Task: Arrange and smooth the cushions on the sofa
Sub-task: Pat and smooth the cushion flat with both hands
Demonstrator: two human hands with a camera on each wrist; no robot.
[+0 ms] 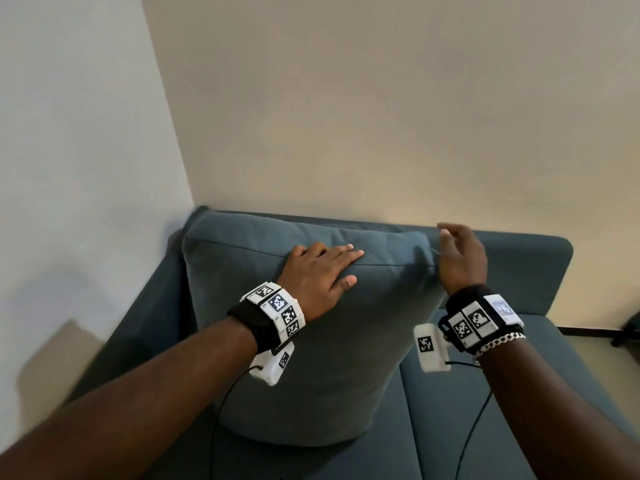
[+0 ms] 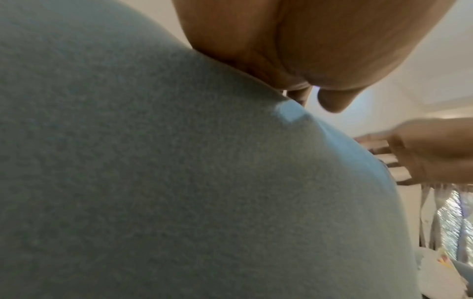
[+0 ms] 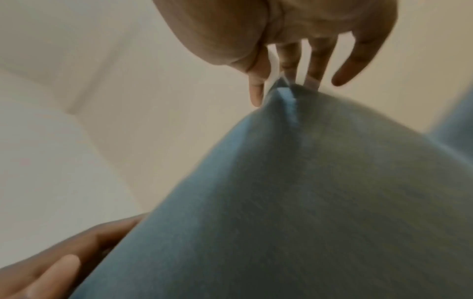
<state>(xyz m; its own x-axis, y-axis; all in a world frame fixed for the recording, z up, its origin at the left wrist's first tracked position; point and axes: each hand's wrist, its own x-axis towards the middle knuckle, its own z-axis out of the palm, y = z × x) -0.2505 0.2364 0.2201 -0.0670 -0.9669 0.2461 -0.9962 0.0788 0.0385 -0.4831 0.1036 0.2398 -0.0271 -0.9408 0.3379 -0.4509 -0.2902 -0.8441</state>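
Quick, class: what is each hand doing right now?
Left hand: open, pressing flat on the cushion.
Right hand: pinching the cushion's top corner.

**Three views around one cushion**

The head view looks down from above the cushion (image 1: 304,341), taking in both forearms. The left wrist view sits almost against the cushion's front, facing up along it. The right wrist view, close under the cushion's corner, faces upward too. All three share the cushion's upper edge.
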